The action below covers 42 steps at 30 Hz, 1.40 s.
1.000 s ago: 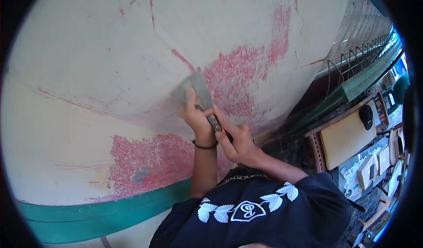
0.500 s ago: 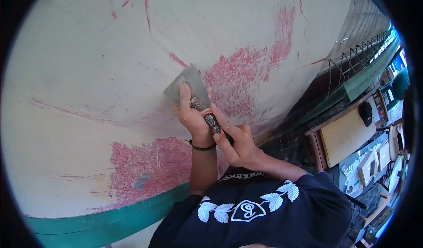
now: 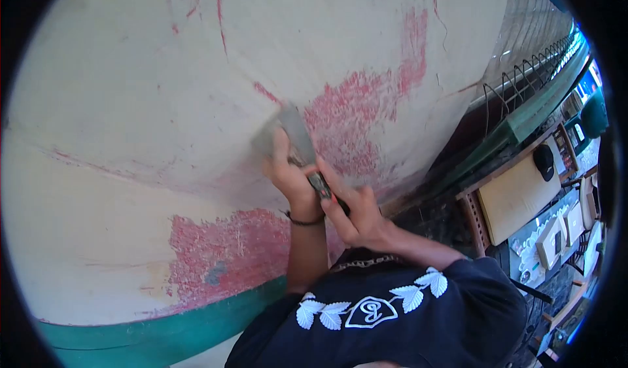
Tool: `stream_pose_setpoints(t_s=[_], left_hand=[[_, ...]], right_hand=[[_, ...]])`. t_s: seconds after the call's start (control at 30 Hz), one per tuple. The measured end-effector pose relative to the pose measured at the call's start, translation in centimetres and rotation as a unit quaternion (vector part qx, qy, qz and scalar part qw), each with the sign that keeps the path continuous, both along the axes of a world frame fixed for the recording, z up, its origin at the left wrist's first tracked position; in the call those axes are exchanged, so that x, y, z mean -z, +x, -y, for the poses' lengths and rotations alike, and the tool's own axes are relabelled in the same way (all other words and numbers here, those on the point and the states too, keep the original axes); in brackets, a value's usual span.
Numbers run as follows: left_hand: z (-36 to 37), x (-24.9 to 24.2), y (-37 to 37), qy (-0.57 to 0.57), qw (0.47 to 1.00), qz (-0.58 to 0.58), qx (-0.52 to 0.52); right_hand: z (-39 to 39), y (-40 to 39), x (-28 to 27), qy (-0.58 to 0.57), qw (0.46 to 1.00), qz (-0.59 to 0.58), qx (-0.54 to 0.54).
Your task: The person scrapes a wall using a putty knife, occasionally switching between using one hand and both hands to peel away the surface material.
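Observation:
A wide-bladed scraper lies against the pale wall, its blade blurred. My left hand, with a dark bracelet at the wrist, wraps round the scraper near the base of the blade, one digit stretched along the metal. Lower on the dark handle, my right hand is closed round it. Just right of the blade is a rough red patch on the wall. Another red patch, with a small grey spot, spreads below and left of my hands.
A green band borders the wall's lower edge. At the right are a green ledge with wire loops, a cushioned wooden seat bearing a dark cap, and a glass-topped table with boxes.
The scraper blade and my left hand have shifted slightly down and to the right in view. Both hands keep their hold. The view itself has moved a little.

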<state>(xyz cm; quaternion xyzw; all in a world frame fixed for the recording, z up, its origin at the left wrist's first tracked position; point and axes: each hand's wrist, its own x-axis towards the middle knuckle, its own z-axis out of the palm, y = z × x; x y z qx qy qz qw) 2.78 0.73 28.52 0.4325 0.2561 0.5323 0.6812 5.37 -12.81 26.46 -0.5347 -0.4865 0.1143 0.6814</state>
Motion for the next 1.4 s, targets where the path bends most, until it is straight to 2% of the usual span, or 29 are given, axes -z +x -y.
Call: stream_pose_setpoints(t_s=[0.1, 0.17, 0.27, 0.33, 0.4, 0.47, 0.6, 0.73, 0.8, 0.87, 0.9, 0.97, 1.0, 1.13, 1.2, 1.23, 1.3, 1.33, 1.4], left_hand=[[0.6, -3.6, -0.3, -0.012, 1.000, -0.009, 0.026], [0.7, -0.4, -0.3, 0.013, 0.999, 0.011, 0.028], [0.7, -2.1, 0.3, 0.008, 1.000, 0.014, 0.023], [1.0, -3.3, 0.0, -0.011, 1.000, 0.011, 0.014], [0.8, -3.9, 0.1, -0.011, 1.000, 0.019, 0.013], [1.0, -1.5, 0.1, -0.016, 1.000, 0.004, -0.003], [0.9, -3.2, -0.3, -0.010, 1.000, -0.004, 0.025], [1.2, -1.9, -0.3, -0.007, 1.000, 0.014, 0.018], [1.1, -1.6, 0.3, 0.007, 1.000, 0.021, 0.012], [0.8, -4.5, 1.2, 0.009, 0.998, 0.061, 0.005], [0.9, -5.4, 1.4, 0.009, 0.996, 0.085, -0.002], [0.5, -3.8, 0.6, 0.007, 0.997, 0.078, 0.027], [0.2, -3.3, 0.7, 0.013, 0.996, 0.080, 0.046], [1.2, -3.7, 0.4, 0.038, 0.999, -0.001, 0.011], [0.9, -6.4, 0.3, 0.046, 0.999, -0.018, 0.018], [1.1, -5.9, 0.2, 0.028, 0.999, 0.005, 0.019], [1.1, -4.3, 0.4, 0.000, 0.998, 0.057, 0.030], [0.8, -3.8, 0.5, 0.020, 0.999, 0.033, 0.023], [0.4, -2.9, 0.5, 0.052, 0.998, -0.018, 0.002]], right_hand=[[0.5, -0.5, -1.4, 0.005, 1.000, -0.003, -0.003], [0.5, -0.4, -1.0, 0.019, 1.000, 0.006, 0.006], [0.3, -0.5, 0.2, 0.019, 1.000, 0.002, 0.009], [0.6, -0.2, -2.9, -0.014, 1.000, -0.006, -0.011], [1.0, -0.6, -2.4, -0.014, 1.000, -0.005, -0.003], [0.9, -0.5, -1.5, -0.005, 1.000, -0.004, 0.005], [0.9, -1.8, -2.0, -0.006, 1.000, -0.022, 0.009], [1.8, -1.0, -1.5, -0.058, 0.998, -0.021, 0.005], [0.2, -0.6, -0.9, 0.043, 0.998, 0.021, 0.051], [-0.3, -0.2, -1.8, 0.051, 0.997, 0.021, 0.051], [0.0, 0.5, -3.5, 0.013, 1.000, 0.010, 0.025], [0.8, 0.4, -4.1, -0.021, 1.000, 0.008, 0.008], [1.3, -0.2, -3.1, -0.011, 1.000, 0.018, 0.022], [0.1, -0.3, -1.9, 0.075, 0.996, 0.010, 0.041], [0.9, -0.2, -4.8, -0.008, 1.000, -0.012, -0.001], [1.3, 0.1, -6.0, -0.048, 0.998, -0.019, -0.021], [1.4, -0.8, -3.3, 0.010, 1.000, -0.003, 0.008], [1.1, -0.8, -2.6, 0.042, 0.999, 0.005, 0.027], [1.0, 0.2, -3.4, 0.028, 0.999, 0.012, 0.015]])
